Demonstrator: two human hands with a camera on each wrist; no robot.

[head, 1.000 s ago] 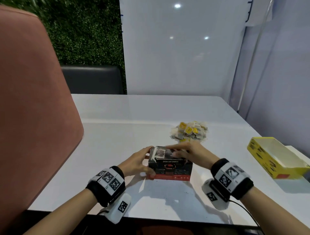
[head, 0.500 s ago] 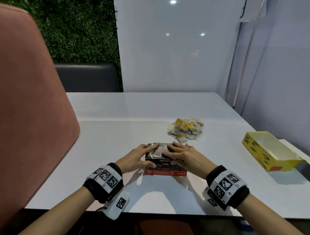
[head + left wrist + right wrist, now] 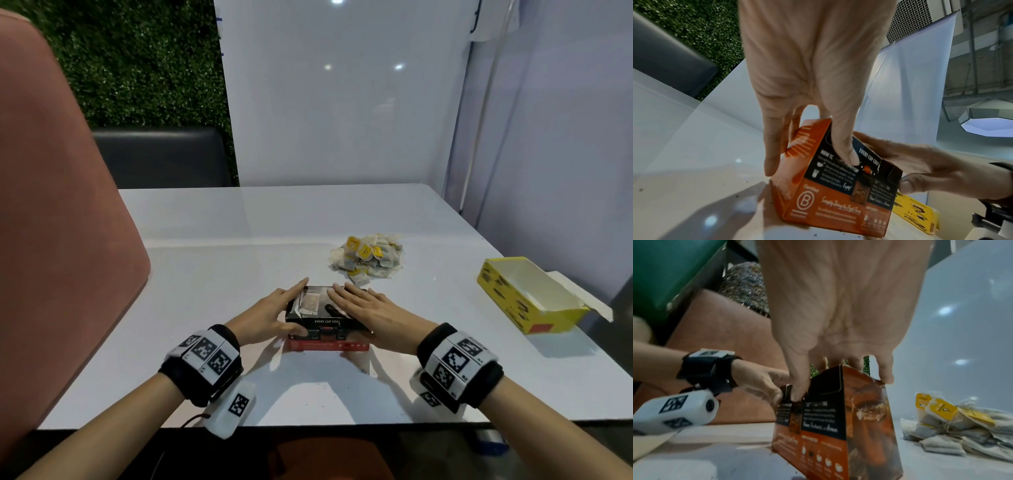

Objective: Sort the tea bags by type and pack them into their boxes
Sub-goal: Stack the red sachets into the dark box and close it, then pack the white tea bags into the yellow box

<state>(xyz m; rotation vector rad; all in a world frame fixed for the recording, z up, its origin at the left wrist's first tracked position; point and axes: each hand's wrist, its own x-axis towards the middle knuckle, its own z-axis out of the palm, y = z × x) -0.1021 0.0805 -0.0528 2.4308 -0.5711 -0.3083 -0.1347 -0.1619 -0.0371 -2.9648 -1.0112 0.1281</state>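
Both hands on the orange & black tea box, near edge of the white table, roughly centre front.

L hand: fingers straight, laid along the box's left end, thumb pressed down on the front top flap. Not curled round anything, just flat contact. R hand: palm down, fingers straight & slightly spread over the top right of the box; right-wrist view shows the thumb pushing on the front flap next to the left thumb, little finger on the far top corner. Fingers flat, pressing, no pinch.

Box sits flat on its base, top flaps partly down under the hands; a pale bit of the contents shows thru the gap between the hands in the head view. Whether flaps are fully seated: can't tell.

Room: bare tabletop left of the box out to the pink chair back, which crowds the table's left edge. Open surface behind the box too. Pile of yellow-tagged tea bags lies just beyond & right of the R fingertips, near but not touching. Yellow box open, well apart at the right edge of the table, its flap hanging over the side. White panel stands at the far edge.
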